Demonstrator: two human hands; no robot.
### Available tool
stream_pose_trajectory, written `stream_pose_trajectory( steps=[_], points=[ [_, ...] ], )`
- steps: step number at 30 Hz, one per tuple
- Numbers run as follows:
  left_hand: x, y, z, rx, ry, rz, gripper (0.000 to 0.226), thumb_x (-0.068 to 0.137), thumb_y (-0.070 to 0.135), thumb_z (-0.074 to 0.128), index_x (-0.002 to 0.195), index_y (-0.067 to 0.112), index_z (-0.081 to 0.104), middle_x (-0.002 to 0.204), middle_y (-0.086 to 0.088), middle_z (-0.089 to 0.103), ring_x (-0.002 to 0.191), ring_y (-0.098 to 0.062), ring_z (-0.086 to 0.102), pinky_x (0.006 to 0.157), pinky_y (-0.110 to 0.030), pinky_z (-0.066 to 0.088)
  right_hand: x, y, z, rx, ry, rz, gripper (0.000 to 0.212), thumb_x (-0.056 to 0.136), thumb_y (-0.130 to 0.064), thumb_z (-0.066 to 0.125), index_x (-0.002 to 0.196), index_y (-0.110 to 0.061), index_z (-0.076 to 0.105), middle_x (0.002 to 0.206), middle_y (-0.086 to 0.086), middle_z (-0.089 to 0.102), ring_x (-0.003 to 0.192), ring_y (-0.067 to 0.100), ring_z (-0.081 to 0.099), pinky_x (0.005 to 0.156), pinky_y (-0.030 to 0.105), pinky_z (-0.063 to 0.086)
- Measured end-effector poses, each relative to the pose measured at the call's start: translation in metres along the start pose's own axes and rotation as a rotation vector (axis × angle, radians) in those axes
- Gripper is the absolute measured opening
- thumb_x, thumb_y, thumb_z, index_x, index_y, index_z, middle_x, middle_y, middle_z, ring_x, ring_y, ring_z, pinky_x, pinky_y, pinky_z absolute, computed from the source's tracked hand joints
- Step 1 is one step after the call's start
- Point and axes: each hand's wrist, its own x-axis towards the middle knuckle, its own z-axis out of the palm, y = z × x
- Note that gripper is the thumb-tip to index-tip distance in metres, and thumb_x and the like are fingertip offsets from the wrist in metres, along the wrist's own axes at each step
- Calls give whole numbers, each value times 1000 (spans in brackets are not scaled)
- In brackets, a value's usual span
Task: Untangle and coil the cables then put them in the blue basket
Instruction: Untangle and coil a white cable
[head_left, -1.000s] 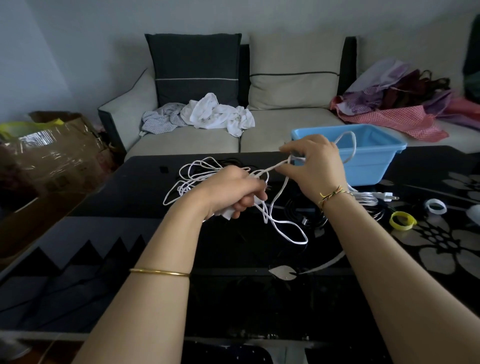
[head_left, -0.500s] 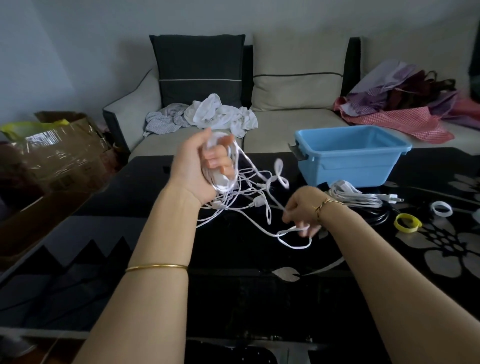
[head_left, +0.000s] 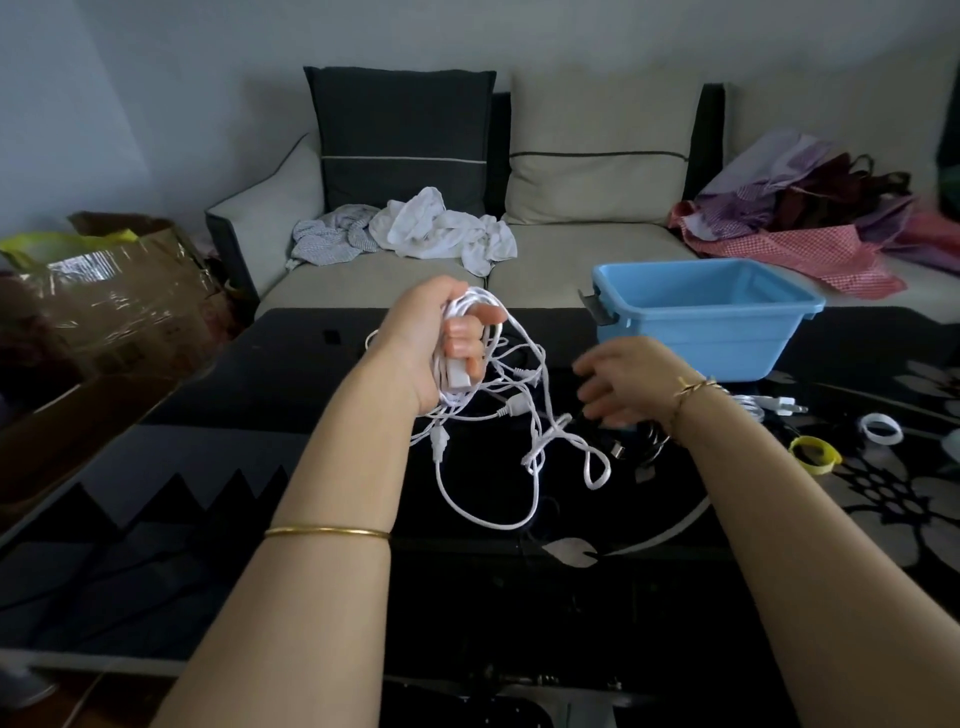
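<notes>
white cables (head_left: 511, 410) bunched in left grip (head_left: 426, 338), right grip (head_left: 618, 384) loose near blue basket (head_left: 701, 332).

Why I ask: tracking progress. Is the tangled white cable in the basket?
No, the left hand grips the tangled cable over the table, left of the basket.
</notes>
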Motion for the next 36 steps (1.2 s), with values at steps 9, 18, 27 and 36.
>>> stream_pose_trajectory(
  steps=[9,18,27,36],
  points=[
    [-1,-4,-1,-522,-269,-59,43,97,28,34,76,3,63,36,8,33,32,-2,32,41,-13,33,-10,-6,35,184,-102,-344,27,99,-15,41,87,-8,63,59,6,46,49,18,49,67,33,57],
    [5,-1,2,-882,-305,238,34,102,17,31,115,-9,49,57,1,51,48,-10,50,67,-30,56,-21,-9,35,49,-387,-257,23,92,6,45,106,-7,60,64,8,50,44,14,59,46,24,53],
    [23,-6,-11,-578,187,512,36,105,29,29,80,12,50,60,4,56,59,-10,54,91,-44,47,-33,-7,31,-62,-585,-174,32,95,-5,49,121,-22,52,59,4,51,33,5,23,35,15,20],
    [20,-26,-5,480,392,584,29,103,30,34,94,8,52,68,6,57,54,-2,51,51,-14,43,-43,-22,12,-29,-275,-399,15,81,-22,67,66,-19,64,46,-6,31,40,6,20,37,18,13]
  ],
)
